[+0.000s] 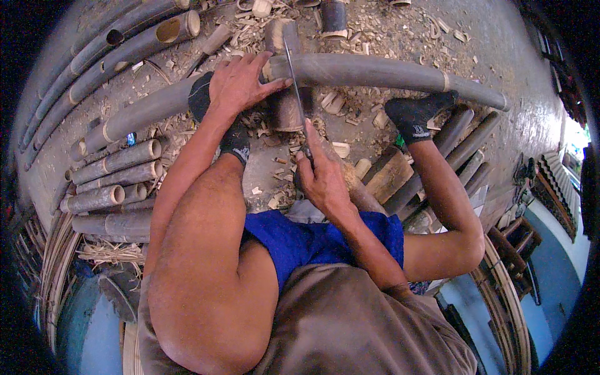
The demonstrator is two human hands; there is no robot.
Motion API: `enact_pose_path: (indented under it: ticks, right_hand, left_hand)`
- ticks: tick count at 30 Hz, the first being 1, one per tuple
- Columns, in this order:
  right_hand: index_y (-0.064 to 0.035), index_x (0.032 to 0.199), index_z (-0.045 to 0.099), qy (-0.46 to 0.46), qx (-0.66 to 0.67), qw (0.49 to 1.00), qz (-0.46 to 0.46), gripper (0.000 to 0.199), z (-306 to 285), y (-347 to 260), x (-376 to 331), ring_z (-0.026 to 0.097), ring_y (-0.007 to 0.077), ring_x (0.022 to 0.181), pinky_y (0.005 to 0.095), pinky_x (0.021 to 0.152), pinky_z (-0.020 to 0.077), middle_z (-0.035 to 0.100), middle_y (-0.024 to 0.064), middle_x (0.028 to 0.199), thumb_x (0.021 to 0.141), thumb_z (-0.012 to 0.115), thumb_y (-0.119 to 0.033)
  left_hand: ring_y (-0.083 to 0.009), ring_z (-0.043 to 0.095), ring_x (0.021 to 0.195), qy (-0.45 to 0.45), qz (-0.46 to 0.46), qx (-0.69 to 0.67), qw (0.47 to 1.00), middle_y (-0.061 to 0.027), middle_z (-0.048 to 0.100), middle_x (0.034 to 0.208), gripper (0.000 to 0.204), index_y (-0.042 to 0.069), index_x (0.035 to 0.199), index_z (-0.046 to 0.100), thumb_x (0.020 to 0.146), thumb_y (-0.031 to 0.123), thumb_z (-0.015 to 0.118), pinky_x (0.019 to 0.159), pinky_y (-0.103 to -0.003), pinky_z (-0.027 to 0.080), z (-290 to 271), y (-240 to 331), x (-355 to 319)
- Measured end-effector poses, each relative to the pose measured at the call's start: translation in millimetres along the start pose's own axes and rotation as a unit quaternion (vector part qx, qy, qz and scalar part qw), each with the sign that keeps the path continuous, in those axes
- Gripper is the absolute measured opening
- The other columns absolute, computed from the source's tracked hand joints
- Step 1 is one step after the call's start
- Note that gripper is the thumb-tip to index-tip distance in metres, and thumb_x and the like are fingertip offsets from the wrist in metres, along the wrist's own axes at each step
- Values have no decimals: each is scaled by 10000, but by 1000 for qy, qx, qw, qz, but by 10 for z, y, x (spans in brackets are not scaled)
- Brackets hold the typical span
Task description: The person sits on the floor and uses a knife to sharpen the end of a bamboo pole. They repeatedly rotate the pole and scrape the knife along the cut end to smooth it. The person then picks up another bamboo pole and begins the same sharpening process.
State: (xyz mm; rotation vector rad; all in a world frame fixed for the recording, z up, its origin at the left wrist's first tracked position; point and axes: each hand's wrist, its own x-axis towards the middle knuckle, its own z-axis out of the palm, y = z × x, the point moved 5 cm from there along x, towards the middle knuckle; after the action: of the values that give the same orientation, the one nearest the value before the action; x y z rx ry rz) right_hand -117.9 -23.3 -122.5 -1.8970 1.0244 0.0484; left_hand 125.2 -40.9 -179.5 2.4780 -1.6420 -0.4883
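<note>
A long grey-brown bamboo pole (381,70) lies crosswise in front of me over a short wooden block (284,115). My left hand (236,84) presses down around the pole just left of the block, its thumb reaching toward the blade. In my right hand (325,178) is the handle of a handsaw (294,75), and the fingers are closed round it. Its narrow blade points away from me and crosses the pole over the block, beside a pale cut band. How deep the teeth sit cannot be seen. My black-socked left foot (200,97) rests against the pole.
Cut bamboo tubes (115,165) are stacked at the left, with longer poles (119,72) behind them. More bamboo lengths (462,147) lie at the right near my other socked foot (419,115). Wood chips (369,31) litter the floor. Bundled strips (59,269) stand at the lower left.
</note>
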Motion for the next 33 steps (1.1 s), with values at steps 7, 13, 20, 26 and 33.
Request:
enact_pose_path:
  ticks: [7,13,20,26,33]
  right_hand:
    - [-58,1588,294,-5,91,996,21,624,-92,-16,14,426,397,1436,404,1175,336,447,279,1527,1016,522,-159]
    - [-46,1585,294,6,65,998,-9,621,-129,-71,17,424,394,1437,405,1178,336,435,281,1534,1022,518,-181]
    - [-56,1587,278,-13,37,999,35,636,-78,-135,74,473,445,1377,441,1128,393,475,312,1479,1015,526,-181]
    - [-59,1596,245,-60,53,992,99,660,-112,-236,295,511,470,1321,464,1102,411,515,326,1427,1008,523,-171]
    - [-76,1598,252,-85,22,989,122,669,-93,-258,182,516,492,1298,491,1085,417,519,339,1410,990,524,-131]
  left_hand:
    - [-378,652,1135,-23,-11,-3,1000,-167,677,1249,880,160,1397,592,817,821,545,1002,-485,478,-10,6,2]
    - [-368,651,1141,-7,-6,4,1000,-169,673,1257,896,173,1418,573,813,832,536,1016,-484,473,27,-21,-6]
    - [-331,648,1137,-13,17,30,999,-127,674,1232,860,170,1407,560,764,727,693,977,-478,489,15,-9,-12]
    - [-313,652,1125,-18,20,47,999,-98,669,1224,884,185,1424,520,736,703,723,950,-472,497,30,-38,-28]
    - [-317,667,1091,24,43,39,998,-92,680,1189,877,188,1417,529,734,705,715,910,-490,514,104,-68,-37]
